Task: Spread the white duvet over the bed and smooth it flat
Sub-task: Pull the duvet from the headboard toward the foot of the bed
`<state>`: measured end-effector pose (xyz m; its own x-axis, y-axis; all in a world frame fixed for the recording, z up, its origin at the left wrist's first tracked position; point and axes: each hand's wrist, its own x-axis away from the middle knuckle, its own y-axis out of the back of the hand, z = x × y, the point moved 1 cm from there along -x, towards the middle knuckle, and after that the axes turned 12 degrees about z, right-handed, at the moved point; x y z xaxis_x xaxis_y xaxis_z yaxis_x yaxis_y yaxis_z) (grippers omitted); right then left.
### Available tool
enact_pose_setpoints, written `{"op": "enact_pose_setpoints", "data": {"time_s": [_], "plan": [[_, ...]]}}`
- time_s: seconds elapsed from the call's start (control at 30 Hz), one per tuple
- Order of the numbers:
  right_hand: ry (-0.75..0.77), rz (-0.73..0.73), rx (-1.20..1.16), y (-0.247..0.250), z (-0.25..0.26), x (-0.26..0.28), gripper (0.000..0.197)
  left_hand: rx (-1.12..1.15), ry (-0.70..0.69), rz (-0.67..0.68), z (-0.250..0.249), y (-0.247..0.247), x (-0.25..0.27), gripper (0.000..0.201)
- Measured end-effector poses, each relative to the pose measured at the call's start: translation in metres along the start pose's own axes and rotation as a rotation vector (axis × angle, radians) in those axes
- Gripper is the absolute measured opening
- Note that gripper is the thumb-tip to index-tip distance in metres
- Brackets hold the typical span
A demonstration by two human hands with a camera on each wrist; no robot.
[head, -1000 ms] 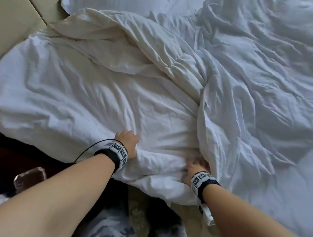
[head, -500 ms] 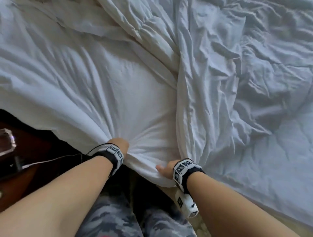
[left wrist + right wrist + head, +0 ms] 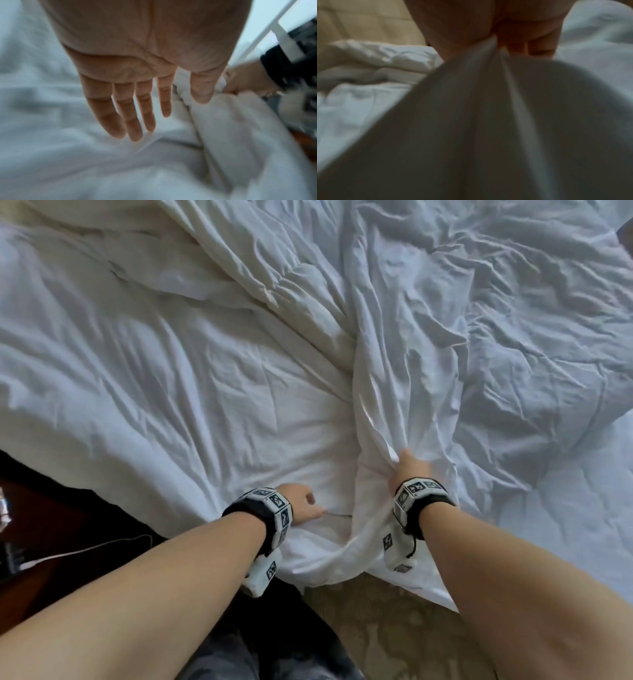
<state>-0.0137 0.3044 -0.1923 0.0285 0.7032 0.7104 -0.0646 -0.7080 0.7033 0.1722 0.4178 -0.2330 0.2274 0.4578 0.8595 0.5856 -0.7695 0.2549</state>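
The white duvet (image 3: 191, 378) lies crumpled across the bed, with a thick fold running down its middle to the near edge. My right hand (image 3: 409, 465) grips that fold near the bed's edge; the right wrist view shows the bunched cloth (image 3: 496, 108) drawn up into my curled fingers. My left hand (image 3: 303, 503) hovers just above the duvet to the left of the fold, palm down. In the left wrist view its fingers (image 3: 135, 121) are straight and spread, holding nothing, with the duvet (image 3: 51, 135) below them.
A patterned beige carpet (image 3: 394, 631) shows below the hanging duvet edge. A dark wooden piece of furniture (image 3: 51, 542) with a white cable stands at the lower left. My camouflage trousers (image 3: 239, 655) are at the bottom. A quilted sheet (image 3: 565, 525) lies bare at the right.
My left hand has let go of the duvet edge and opened above it. My right hand has moved forward and up onto the middle fold and gripped it.
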Motion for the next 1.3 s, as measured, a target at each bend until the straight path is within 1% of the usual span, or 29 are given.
{"op": "enact_pose_setpoints", "data": {"time_s": [0.07,0.1,0.17,0.2,0.23,0.27,0.3,0.33,0.4,0.43,0.47,0.5,0.53,0.57,0.6,0.63,0.67,0.73,0.8,0.87,0.9,0.93,1.0,1.07,1.13,1.17,1.2,1.23,1.3], "plan": [[0.024,0.007,-0.087,-0.003,-0.009,0.015,0.025,0.274,-0.037,-0.046,-0.029,0.017,-0.004,0.066],[0.047,0.005,-0.147,-0.005,-0.011,0.023,0.025,0.451,-0.069,-0.050,-0.044,0.027,-0.007,0.076],[0.104,0.011,-0.321,-0.001,-0.013,0.043,0.030,0.735,-0.111,-0.055,-0.079,0.051,-0.011,0.106],[0.116,0.001,-0.398,0.004,-0.015,0.055,0.029,0.802,-0.111,-0.057,-0.098,0.063,-0.015,0.120],[0.130,-0.004,-0.442,0.008,-0.013,0.068,0.028,0.841,-0.117,-0.075,-0.113,0.073,-0.019,0.126],[0.135,-0.004,-0.471,0.013,-0.014,0.079,0.025,0.852,-0.130,-0.090,-0.128,0.081,-0.020,0.123],[0.141,-0.002,-0.506,0.020,-0.019,0.089,0.023,0.839,-0.150,-0.093,-0.148,0.087,-0.019,0.111],[0.159,0.007,-0.553,0.025,-0.021,0.098,0.023,0.792,-0.175,-0.098,-0.161,0.091,-0.017,0.092],[0.189,0.074,-0.591,0.042,-0.037,0.112,0.020,0.586,-0.237,-0.079,-0.191,0.088,-0.008,0.055],[0.198,0.108,-0.532,0.054,-0.047,0.117,0.016,0.475,-0.278,-0.055,-0.203,0.083,0.000,0.046],[0.181,0.093,-0.467,0.069,-0.058,0.119,0.014,0.355,-0.329,-0.023,-0.215,0.076,0.009,0.042],[0.142,0.017,-0.430,0.085,-0.071,0.119,0.010,0.212,-0.375,0.002,-0.225,0.067,0.020,0.040],[0.081,-0.096,-0.465,0.103,-0.083,0.117,0.007,0.059,-0.437,0.031,-0.236,0.056,0.029,0.038],[0.037,-0.203,-0.536,0.122,-0.093,0.115,0.012,-0.089,-0.494,0.056,-0.246,0.042,0.039,0.037],[0.015,-0.259,-0.611,0.137,-0.100,0.111,0.025,-0.226,-0.558,0.089,-0.255,0.028,0.048,0.038],[0.016,-0.238,-0.656,0.153,-0.102,0.109,0.042,-0.377,-0.572,0.096,-0.262,0.012,0.057,0.039],[0.016,-0.151,-0.618,0.161,-0.100,0.104,0.060,-0.501,-0.562,0.093,-0.264,-0.003,0.060,0.041],[0.049,0.060,-0.395,0.169,-0.088,0.093,0.089,-0.680,-0.539,0.065,-0.263,-0.034,0.056,0.047],[0.065,0.192,-0.163,0.161,-0.082,0.073,0.111,-0.727,-0.497,0.093,-0.262,-0.060,0.036,0.060],[0.037,0.270,0.041,0.146,-0.086,0.050,0.120,-0.620,-0.435,0.182,-0.258,-0.082,0.007,0.062],[0.027,0.293,0.121,0.136,-0.090,0.041,0.119,-0.486,-0.402,0.207,-0.255,-0.086,-0.003,0.058],[0.017,0.303,0.176,0.126,-0.097,0.032,0.116,-0.344,-0.375,0.190,-0.254,-0.086,-0.007,0.052],[0.033,0.299,0.233,0.106,-0.114,0.018,0.106,-0.248,-0.288,0.175,-0.258,-0.092,-0.008,0.038],[0.077,0.300,0.183,0.088,-0.126,0.008,0.086,-0.336,-0.295,0.044,-0.264,-0.103,-0.004,0.039],[0.153,0.250,0.197,0.071,-0.136,-0.005,0.057,-0.442,-0.218,0.043,-0.266,-0.111,-0.003,0.044],[0.184,0.225,0.249,0.065,-0.140,-0.009,0.042,-0.409,-0.223,0.044,-0.264,-0.114,-0.005,0.042],[0.221,0.211,0.310,0.060,-0.147,-0.012,0.031,-0.284,-0.227,0.032,-0.262,-0.115,-0.006,0.039],[0.233,0.211,0.324,0.058,-0.152,-0.013,0.026,-0.145,-0.229,0.001,-0.255,-0.112,-0.011,0.035],[0.248,0.254,0.244,0.055,-0.170,-0.010,0.028,0.284,-0.155,-0.095,-0.239,-0.105,-0.011,0.018]]}}
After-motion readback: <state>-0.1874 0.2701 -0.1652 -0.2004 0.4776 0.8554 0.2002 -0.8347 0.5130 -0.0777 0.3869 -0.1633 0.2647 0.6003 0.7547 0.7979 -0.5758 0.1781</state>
